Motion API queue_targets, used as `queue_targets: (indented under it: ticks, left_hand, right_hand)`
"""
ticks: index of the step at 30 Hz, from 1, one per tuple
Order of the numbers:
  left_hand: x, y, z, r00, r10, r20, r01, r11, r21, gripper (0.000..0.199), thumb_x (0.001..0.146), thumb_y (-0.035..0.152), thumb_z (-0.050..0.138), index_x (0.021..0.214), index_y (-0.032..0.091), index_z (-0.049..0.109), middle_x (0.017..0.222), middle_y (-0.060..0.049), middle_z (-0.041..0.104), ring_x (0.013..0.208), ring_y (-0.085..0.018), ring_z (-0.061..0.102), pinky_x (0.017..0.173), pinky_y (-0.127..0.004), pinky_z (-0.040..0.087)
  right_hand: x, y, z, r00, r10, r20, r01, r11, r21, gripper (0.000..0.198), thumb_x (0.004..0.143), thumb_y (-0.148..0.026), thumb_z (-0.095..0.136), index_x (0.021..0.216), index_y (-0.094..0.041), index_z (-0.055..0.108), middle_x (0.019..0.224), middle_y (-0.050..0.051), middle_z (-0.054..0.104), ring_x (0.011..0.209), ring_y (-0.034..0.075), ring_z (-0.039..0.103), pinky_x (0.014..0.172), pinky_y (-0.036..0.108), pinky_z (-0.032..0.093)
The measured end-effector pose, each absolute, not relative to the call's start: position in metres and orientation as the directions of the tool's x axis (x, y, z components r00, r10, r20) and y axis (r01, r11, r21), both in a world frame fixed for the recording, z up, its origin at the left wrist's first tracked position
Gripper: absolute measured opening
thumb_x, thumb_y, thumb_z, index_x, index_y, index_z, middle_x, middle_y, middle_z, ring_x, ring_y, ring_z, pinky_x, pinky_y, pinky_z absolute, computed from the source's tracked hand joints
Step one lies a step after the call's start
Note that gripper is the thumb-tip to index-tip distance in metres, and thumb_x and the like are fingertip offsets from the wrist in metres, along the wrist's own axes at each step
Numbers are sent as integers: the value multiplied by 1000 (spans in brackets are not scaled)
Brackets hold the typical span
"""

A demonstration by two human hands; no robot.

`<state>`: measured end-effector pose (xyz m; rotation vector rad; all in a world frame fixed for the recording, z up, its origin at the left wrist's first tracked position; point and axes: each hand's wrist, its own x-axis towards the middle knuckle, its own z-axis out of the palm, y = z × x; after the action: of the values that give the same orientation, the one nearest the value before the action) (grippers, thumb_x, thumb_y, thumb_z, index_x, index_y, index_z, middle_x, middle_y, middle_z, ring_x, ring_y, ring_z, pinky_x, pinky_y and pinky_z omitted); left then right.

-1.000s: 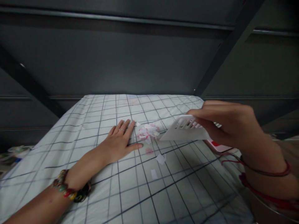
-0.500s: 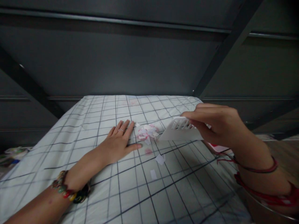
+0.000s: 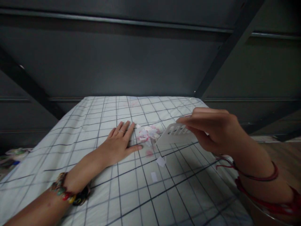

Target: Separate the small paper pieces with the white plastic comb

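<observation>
My left hand (image 3: 119,142) lies flat on the checked cloth (image 3: 127,201), fingers extended, just left of a small heap of torn paper scraps (image 3: 147,133), white with pink marks. In my right hand (image 3: 211,128) is a flat white plastic piece with a row of slots (image 3: 172,135), pinched near its slotted edge. It is tilted, and its lower left corner is close beside the heap; whether it touches the scraps I cannot tell. Two loose paper scraps, one squarish (image 3: 161,161) and one narrow (image 3: 154,176), lie nearer to me. A pink stain (image 3: 149,153) marks the cloth.
Dark grey panels with metal bars (image 3: 122,59) rise behind the cloth-covered surface. At the far left, below the surface's edge, is a blurred pile of items (image 3: 14,157). A brown floor (image 3: 282,157) shows at the right.
My right hand has shifted slightly left and down with the slotted plastic piece, bringing its corner closer to the heap. My left hand has stayed in place.
</observation>
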<state>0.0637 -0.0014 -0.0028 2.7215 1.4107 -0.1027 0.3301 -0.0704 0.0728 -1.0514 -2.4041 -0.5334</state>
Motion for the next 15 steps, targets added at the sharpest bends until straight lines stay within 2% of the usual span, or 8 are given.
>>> queue_targets:
  ticks: [5, 8, 15]
  left_hand:
    - [64, -1, -3, 569, 816, -100, 822, -568, 42, 91, 83, 72, 25, 144, 7, 11, 149, -19, 11, 135, -34, 4, 107, -47, 17]
    - [63, 0, -5, 574, 815, -82, 819, -572, 48, 91, 83, 73, 25, 144, 7, 11, 149, -19, 11, 135, -34, 5, 107, -48, 16]
    - [61, 1, -7, 588, 806, -63, 809, -587, 47, 90, 83, 72, 23, 144, 7, 11, 149, -19, 12, 135, -35, 5, 105, -49, 18]
  right_hand:
    - [325, -69, 70, -619, 498, 607, 740, 628, 240, 30, 75, -3, 42, 95, -19, 57, 57, -1, 48, 53, 13, 41, 48, 26, 31]
    - [325, -69, 70, -658, 472, 586, 718, 628, 300, 28, 75, -3, 41, 94, -17, 57, 57, -1, 47, 52, 13, 38, 47, 27, 29]
    - [325, -72, 71, -657, 448, 607, 716, 623, 316, 29, 77, -2, 42, 97, -17, 57, 61, 0, 52, 55, 13, 43, 48, 27, 31]
